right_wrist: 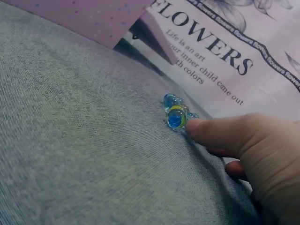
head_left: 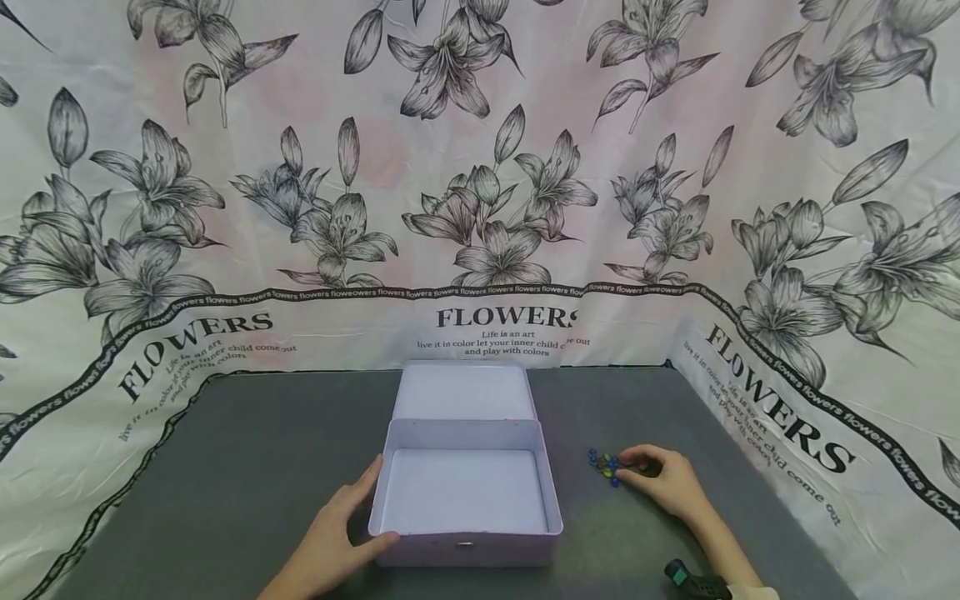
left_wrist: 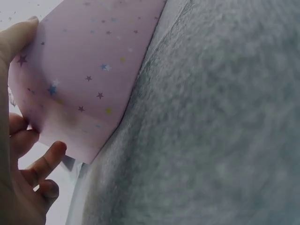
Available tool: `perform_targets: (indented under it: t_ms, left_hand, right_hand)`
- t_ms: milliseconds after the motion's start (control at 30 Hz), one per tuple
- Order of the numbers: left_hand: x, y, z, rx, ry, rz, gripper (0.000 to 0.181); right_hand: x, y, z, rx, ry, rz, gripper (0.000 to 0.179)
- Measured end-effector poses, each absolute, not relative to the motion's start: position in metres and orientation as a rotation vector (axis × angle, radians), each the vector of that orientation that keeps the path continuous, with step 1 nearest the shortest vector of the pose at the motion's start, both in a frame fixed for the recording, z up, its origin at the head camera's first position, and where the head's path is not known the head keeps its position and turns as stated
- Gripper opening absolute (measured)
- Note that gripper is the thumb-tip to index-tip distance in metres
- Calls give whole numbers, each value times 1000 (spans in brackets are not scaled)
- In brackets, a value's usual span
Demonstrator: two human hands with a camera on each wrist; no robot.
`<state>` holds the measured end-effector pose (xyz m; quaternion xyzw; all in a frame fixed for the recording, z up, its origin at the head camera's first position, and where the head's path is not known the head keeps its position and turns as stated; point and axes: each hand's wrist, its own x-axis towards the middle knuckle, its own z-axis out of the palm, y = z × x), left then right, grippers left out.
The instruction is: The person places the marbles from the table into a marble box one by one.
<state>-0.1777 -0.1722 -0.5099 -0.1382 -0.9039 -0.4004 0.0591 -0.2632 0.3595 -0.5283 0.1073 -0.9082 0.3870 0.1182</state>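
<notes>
A pale lilac box (head_left: 465, 550) stands with its lid (head_left: 465, 390) folded back, its inside bare. My left hand (head_left: 333, 529) holds the box by the left front corner, thumb at the front rim and fingers along the left side. The left wrist view shows small coloured stars on the box wall (left_wrist: 89, 70). To the right of the box lies a small cluster of glass marbles (head_left: 604, 467), blue and yellow-green. My right hand (head_left: 667, 483) is at the cluster's right edge, thumb and fingers bent. In the right wrist view the thumb tip meets the marbles (right_wrist: 176, 116).
Grey cloth (head_left: 262, 467) covers the table. A white curtain (head_left: 495, 325) with flower drawings and lettering rises behind it and along both sides. A dark device (head_left: 693, 582) is at my right wrist.
</notes>
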Motion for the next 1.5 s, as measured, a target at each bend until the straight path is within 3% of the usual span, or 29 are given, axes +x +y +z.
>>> perform_targets:
  t_ms: [467, 1500]
  left_hand:
    - [-174, -168, -515, -490, -2628, -1134, 103]
    - [-173, -166, -508, -425, -2737, -1328, 105]
  right_hand:
    - [-264, 362, -535, 415, -2596, 1091, 14]
    - [-263, 349, -515, 230, -2527, 1156, 13]
